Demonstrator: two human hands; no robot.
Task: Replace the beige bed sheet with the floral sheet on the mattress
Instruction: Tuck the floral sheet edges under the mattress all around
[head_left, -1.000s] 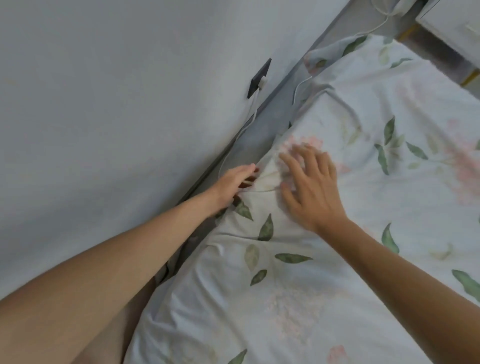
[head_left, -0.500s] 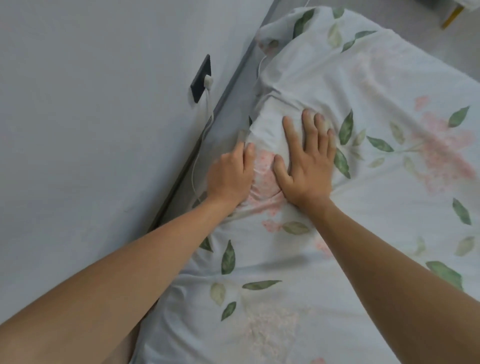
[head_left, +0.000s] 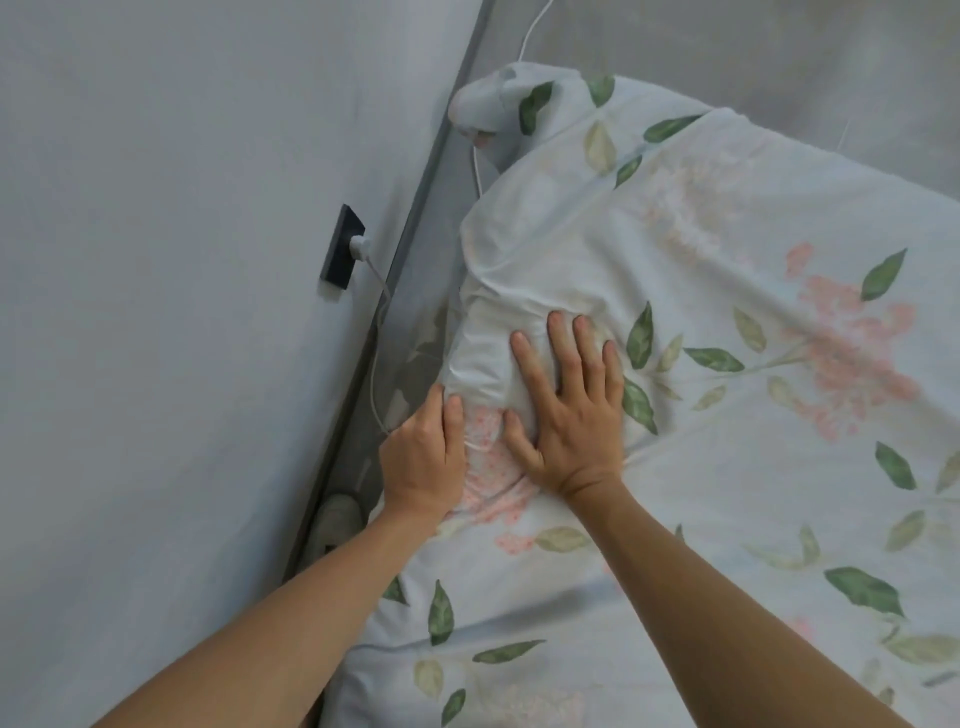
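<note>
The floral sheet (head_left: 727, 364), pale with green leaves and pink blossoms, lies spread over the mattress and fills the right and near part of the view, with a rumpled fold bunched along its left edge near the wall (head_left: 182, 260). The right hand (head_left: 569, 410) lies flat on that fold, its fingers (head_left: 558, 343) straight and spread, palm down, pressing the cloth and holding nothing. The left hand (head_left: 423, 457) sits just beside it to the left, at the very edge of the sheet, its fingers together and laid along the side of the fold; whether the tips curl under the cloth cannot be told from this view. The far left corner of the sheet (head_left: 498, 104) stands up in a loose bunch. On the wall a dark socket (head_left: 340, 247) holds a white plug (head_left: 358, 243), and a white cable (head_left: 382, 332) runs down from it into the gap between wall and bed. Another white cable (head_left: 530, 36) shows at the far end of the gap. No beige sheet shows
</note>
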